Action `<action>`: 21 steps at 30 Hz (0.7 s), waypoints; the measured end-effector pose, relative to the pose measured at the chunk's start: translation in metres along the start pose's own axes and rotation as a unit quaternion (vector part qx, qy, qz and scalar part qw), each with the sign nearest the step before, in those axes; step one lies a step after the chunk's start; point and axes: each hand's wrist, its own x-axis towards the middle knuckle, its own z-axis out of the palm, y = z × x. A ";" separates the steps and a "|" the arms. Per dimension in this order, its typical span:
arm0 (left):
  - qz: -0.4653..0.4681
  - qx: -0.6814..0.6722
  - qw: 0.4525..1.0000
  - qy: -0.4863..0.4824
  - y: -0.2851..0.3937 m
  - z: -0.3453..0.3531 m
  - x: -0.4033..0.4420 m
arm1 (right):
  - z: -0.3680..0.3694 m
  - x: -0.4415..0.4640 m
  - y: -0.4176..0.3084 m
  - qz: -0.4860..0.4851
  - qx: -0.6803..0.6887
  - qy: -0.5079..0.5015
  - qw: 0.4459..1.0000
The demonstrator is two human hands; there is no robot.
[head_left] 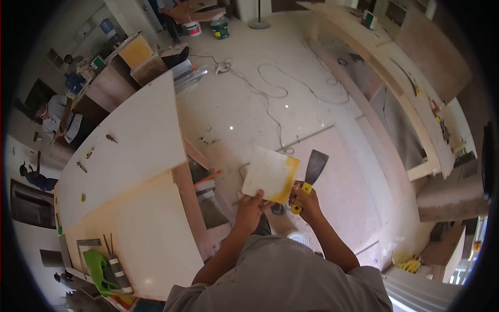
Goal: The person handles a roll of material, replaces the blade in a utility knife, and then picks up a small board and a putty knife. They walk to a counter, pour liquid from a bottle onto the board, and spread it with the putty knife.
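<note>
Out in front of my body, my left hand grips the near edge of a small off-white square board, its thumb lying on top. A yellow-brown smear covers the board's right edge and near corner; whether it is putty or glue I cannot tell. My right hand is closed around the yellow handle of a putty knife, close beside that smeared edge. The knife's wide dark blade points up and away from me. Part of the handle is hidden by my fingers.
Left of me stands a large white-topped worktable with a few small tools and a green cloth. A long wooden bench runs along the right. Cables snake over the floor ahead, past a flat panel. Several people are at the left and back.
</note>
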 end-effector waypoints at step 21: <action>-0.033 -0.225 0.971 -0.068 0.307 -0.024 0.384 | 0.240 0.470 -0.141 0.087 0.065 -0.172 0.979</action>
